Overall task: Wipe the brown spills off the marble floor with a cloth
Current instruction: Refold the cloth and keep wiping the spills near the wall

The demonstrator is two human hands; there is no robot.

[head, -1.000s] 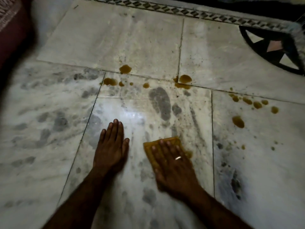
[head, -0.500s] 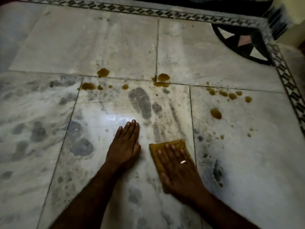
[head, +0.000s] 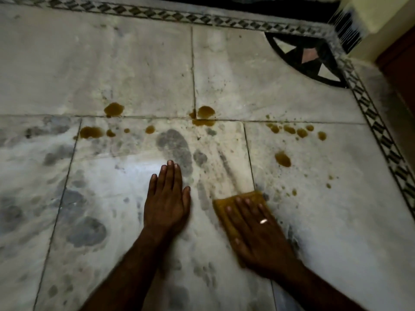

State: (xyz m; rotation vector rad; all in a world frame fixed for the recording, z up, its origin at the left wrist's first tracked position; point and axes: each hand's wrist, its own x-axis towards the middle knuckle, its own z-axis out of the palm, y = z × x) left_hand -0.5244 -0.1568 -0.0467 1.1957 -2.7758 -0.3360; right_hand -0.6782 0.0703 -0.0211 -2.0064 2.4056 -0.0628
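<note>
On the marble floor (head: 134, 63), the left brown spills (head: 91, 132) are sitting along the tile line, far ahead of both hands. The left hand (head: 166, 205) is lying flat on the floor with straight fingers. It is holding nothing and seems to be propping the person up. Past its fingertips, further up, the middle spill (head: 205, 112) is sitting right where the tile lines cross. To the right, the yellow-brown cloth (head: 222, 206) is lying flat on the floor, and the right hand (head: 253, 227) is pressing down on it with fingers spread and straight, not curled round it. The cloth's long side is pointing up and a little left. The closest spills are lying ahead and to the right of this hand: a small drop (head: 293, 192) just beside the cloth, then a big blob (head: 283, 159) further up. The right hand is nearer to them, so I think the cloth is going to need a push up and right.
</note>
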